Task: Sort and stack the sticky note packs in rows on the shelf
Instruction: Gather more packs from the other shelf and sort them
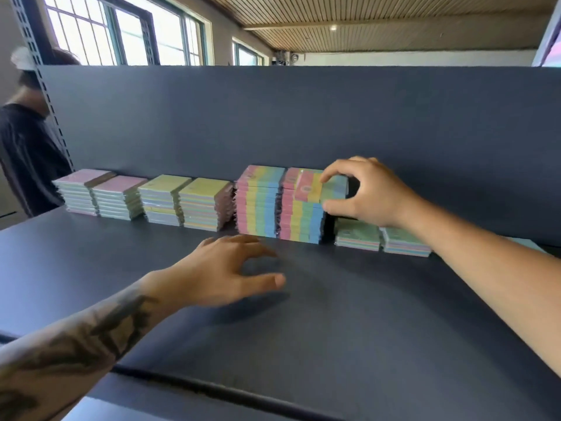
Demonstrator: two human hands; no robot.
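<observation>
pastel-striped packs (315, 189), dark grey shelf (334, 314)

1. We cannot see the right end of the top sticky note pack (315, 184); the right hand (368, 192) covers it, so how the fingers sit behind it is hidden.
2. That hand also hides the rear of the two low green-topped stacks (382, 237) beside the tall striped stack (302, 218).
3. A pale blue pack (528, 243) shows only as a sliver behind the right forearm.
4. The print on the pack labels is too small for us to read.
5. The person (27, 141) at far left is cut by the frame edge and crossed by the slotted shelf upright (45, 89).
6. Both forearms run out of the frame.
</observation>
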